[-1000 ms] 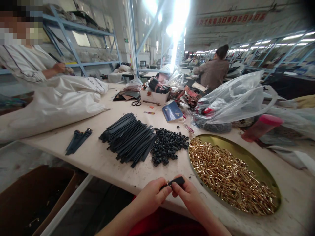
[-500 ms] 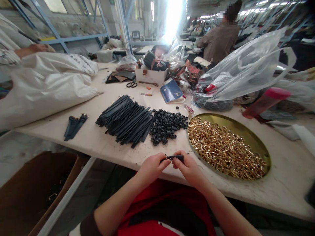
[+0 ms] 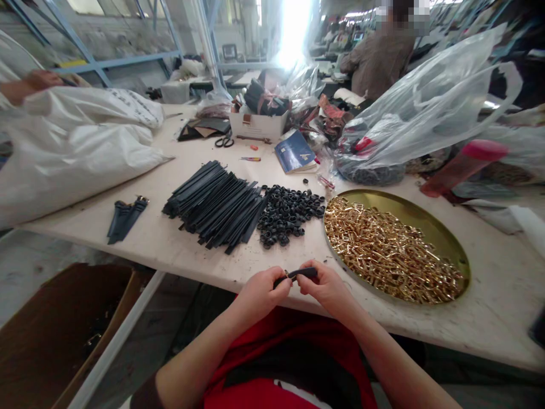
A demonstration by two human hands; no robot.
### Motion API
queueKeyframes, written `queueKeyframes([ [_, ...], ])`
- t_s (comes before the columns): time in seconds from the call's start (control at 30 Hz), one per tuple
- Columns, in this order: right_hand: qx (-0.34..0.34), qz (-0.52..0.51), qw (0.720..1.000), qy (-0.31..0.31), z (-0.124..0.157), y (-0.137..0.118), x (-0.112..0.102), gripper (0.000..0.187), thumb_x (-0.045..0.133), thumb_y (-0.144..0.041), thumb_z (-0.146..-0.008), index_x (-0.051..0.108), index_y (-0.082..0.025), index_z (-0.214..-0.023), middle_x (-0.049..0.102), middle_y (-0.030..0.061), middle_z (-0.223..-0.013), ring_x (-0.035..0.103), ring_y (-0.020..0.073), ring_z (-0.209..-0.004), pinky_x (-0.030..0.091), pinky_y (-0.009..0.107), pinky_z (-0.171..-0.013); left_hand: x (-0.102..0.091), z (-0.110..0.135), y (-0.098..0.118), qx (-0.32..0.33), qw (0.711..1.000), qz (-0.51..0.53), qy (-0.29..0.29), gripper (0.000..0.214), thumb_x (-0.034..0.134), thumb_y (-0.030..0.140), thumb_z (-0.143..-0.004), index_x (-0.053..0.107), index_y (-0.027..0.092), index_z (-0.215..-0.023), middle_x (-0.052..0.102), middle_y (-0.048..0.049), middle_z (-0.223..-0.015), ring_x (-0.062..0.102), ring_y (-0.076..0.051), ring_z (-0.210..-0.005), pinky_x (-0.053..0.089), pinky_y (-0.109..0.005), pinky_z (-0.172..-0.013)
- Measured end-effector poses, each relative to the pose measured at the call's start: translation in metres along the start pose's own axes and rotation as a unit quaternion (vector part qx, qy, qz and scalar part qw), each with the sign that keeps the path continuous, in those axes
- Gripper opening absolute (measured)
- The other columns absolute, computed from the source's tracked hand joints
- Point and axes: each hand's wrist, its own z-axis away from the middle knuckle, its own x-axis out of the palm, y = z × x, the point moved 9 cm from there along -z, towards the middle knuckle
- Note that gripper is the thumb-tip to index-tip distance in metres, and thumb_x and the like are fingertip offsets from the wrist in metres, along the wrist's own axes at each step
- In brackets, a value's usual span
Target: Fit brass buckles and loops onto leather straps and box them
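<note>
Both hands meet at the near edge of the table, pinching one short black strap piece (image 3: 303, 273). My left hand (image 3: 260, 293) grips its left end with closed fingers. My right hand (image 3: 327, 288) grips its right end, fingers also closed. Beyond the hands lie a heap of long black strips (image 3: 215, 204), a pile of small black rings (image 3: 287, 215) and a round gold tray (image 3: 443, 236) full of small gold metal parts (image 3: 383, 255).
A few assembled dark pieces (image 3: 125, 218) lie at the left. A big white sack (image 3: 76, 156), a clear plastic bag (image 3: 421, 125), a blue booklet (image 3: 294, 152), scissors (image 3: 224, 141) and a white box (image 3: 259, 122) crowd the far side. A brown carton (image 3: 55, 329) stands below left. Other people work beyond.
The camera has tilted down, so the table sits higher in view and my red top shows. The hands stay together on the black piece, barely moved.
</note>
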Motion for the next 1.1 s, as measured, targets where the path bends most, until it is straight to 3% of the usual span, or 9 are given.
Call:
queueKeyframes([
  [0.13, 0.007, -0.075, 0.997, -0.017, 0.004, 0.001, 0.002, 0.016, 0.05, -0.033, -0.077, 0.051, -0.019, -0.072, 0.055, -0.0025, -0.06, 0.051, 0.0112, -0.056, 0.04, 0.025, -0.056, 0.0, 0.0, 0.001, -0.018, 1.0, 0.01, 0.005, 0.02, 0.042, 0.03, -0.078, 0.046, 0.017, -0.062, 0.042, 0.0055, -0.054, 0.038, -0.009, -0.053, 0.023, -0.022, -0.05],
  [0.3, 0.072, -0.245, 0.965, -0.061, 0.009, 0.013, 0.016, 0.026, 0.047, -0.043, -0.079, 0.051, -0.018, -0.074, 0.055, -0.0011, -0.065, 0.051, 0.0105, -0.053, 0.042, 0.026, -0.056, 0.009, 0.0, -0.004, -0.061, 0.991, 0.111, -0.037, 0.018, 0.041, 0.03, -0.076, 0.045, 0.018, -0.064, 0.04, 0.0063, -0.053, 0.036, -0.008, -0.05, 0.027, -0.02, -0.048],
  [0.43, -0.014, -0.028, 0.999, 0.026, 0.011, 0.003, 0.003, 0.015, 0.05, -0.034, -0.077, 0.052, -0.019, -0.074, 0.055, -0.0005, -0.063, 0.051, 0.0137, -0.059, 0.039, 0.027, -0.059, 0.008, 0.0, -0.003, -0.041, 0.998, 0.049, -0.005, 0.017, 0.042, 0.028, -0.076, 0.045, 0.018, -0.062, 0.042, 0.0052, -0.055, 0.039, -0.009, -0.053, 0.026, -0.021, -0.05],
  [0.53, -0.051, 0.091, 0.992, 0.074, 0.012, -0.002, -0.003, 0.008, 0.052, -0.027, -0.074, 0.052, -0.02, -0.075, 0.057, 0.0, -0.068, 0.05, 0.0147, -0.063, 0.037, 0.027, -0.06, 0.003, 0.004, 0.004, -0.017, 0.998, -0.042, 0.038, 0.018, 0.042, 0.027, -0.078, 0.046, 0.018, -0.062, 0.046, 0.004, -0.055, 0.042, -0.011, -0.055, 0.025, -0.023, -0.052],
  [0.73, -0.016, -0.021, 1.0, -0.011, 0.003, 0.007, 0.006, 0.01, 0.05, -0.029, -0.076, 0.048, -0.02, -0.073, 0.047, -0.0049, -0.057, 0.045, 0.0111, -0.054, 0.035, 0.024, -0.053, 0.015, 0.003, 0.001, -0.031, 0.995, 0.088, -0.038, 0.021, 0.041, 0.035, -0.081, 0.047, 0.018, -0.068, 0.054, 0.0037, -0.056, 0.051, -0.011, -0.051, 0.035, -0.021, -0.052],
  [0.87, -0.057, -0.015, 0.997, -0.055, 0.0, -0.004, 0.012, 0.01, 0.047, -0.028, -0.079, 0.049, -0.019, -0.074, 0.052, -0.0033, -0.062, 0.047, 0.0111, -0.059, 0.036, 0.023, -0.055, 0.01, -0.007, -0.012, -0.046, 0.983, 0.175, -0.011, 0.013, 0.048, 0.029, -0.076, 0.045, 0.018, -0.07, 0.056, 0.0032, -0.058, 0.054, -0.012, -0.052, 0.04, -0.022, -0.051],
  [0.97, -0.061, 0.012, 0.989, -0.132, -0.015, -0.004, 0.017, 0.019, 0.045, -0.034, -0.081, 0.054, -0.018, -0.077, 0.057, -0.0007, -0.067, 0.052, 0.0124, -0.061, 0.038, 0.024, -0.055, 0.004, -0.012, -0.017, -0.046, 0.971, 0.235, 0.023, 0.02, 0.049, 0.027, -0.075, 0.045, 0.018, -0.091, 0.056, 0.0049, -0.061, 0.053, -0.01, -0.049, 0.041, -0.022, -0.048],
  [1.03, -0.052, 0.07, 0.992, -0.087, -0.039, 0.0, 0.001, 0.026, 0.041, -0.039, -0.083, 0.055, -0.018, -0.076, 0.057, -0.0003, -0.064, 0.053, 0.0133, -0.059, 0.038, 0.025, -0.054, 0.003, -0.014, -0.015, -0.034, 0.974, 0.223, 0.024, 0.029, 0.048, 0.027, -0.076, 0.045, 0.018, -0.103, 0.055, 0.0059, -0.061, 0.049, -0.009, -0.044, 0.04, -0.021, -0.045],
  [1.1, -0.051, 0.133, 0.989, 0.041, -0.065, 0.0, -0.029, 0.025, 0.042, -0.039, -0.082, 0.054, -0.019, -0.073, 0.055, 0.0002, -0.063, 0.052, 0.0148, -0.061, 0.037, 0.026, -0.057, 0.004, -0.016, -0.013, -0.027, 0.981, 0.191, 0.013, 0.025, 0.046, 0.027, -0.077, 0.05, 0.017, -0.099, 0.053, 0.0055, -0.06, 0.045, -0.007, -0.042, 0.037, -0.019, -0.043],
])
